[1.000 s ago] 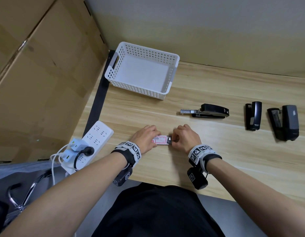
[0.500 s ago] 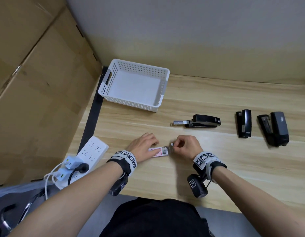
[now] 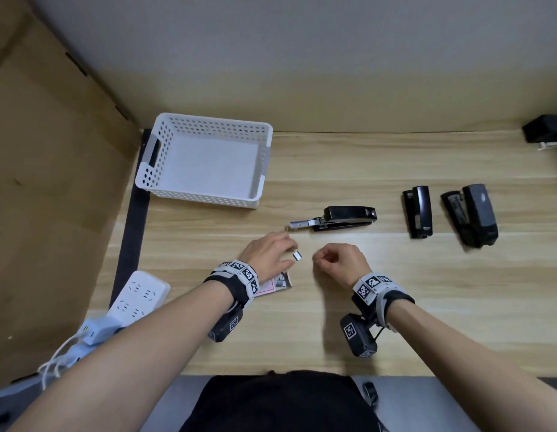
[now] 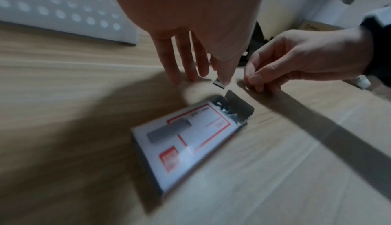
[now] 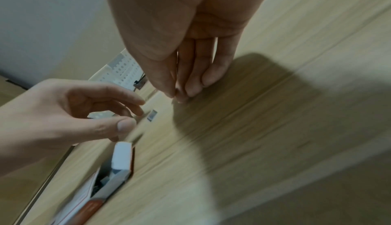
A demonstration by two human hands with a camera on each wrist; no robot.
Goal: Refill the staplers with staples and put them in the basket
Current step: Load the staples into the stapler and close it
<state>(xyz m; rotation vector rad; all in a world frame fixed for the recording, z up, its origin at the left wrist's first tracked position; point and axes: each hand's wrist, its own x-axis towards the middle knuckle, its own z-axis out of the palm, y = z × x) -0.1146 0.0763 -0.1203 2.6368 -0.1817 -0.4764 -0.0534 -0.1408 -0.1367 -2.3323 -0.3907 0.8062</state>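
Landmark for all positions: the white perforated basket, standing at the back left of the wooden surface.

A white power strip with plugs lies at the surface's left edge, on the near side of the basket.

An open staple box, red and white, lies flat near-right of the basket, partly under the left wrist; the left wrist view shows its end flap raised and staples inside.

The left hand hovers just beyond the box, fingers extended and loosely spread, holding nothing. A short strip of staples sits at its fingertips; in the left wrist view the thumb tip overlaps the strip, but contact cannot be confirmed.

The right hand is just right of the strip, fingers curled, thumb and forefinger pinched together. Whether anything is between them cannot be told.

First stapler, black, lies right of the basket and beyond both hands, magazine slid out toward the basket.

Second stapler and third stapler, both black and hinged open, lie farther right, side by side. None is in the basket.
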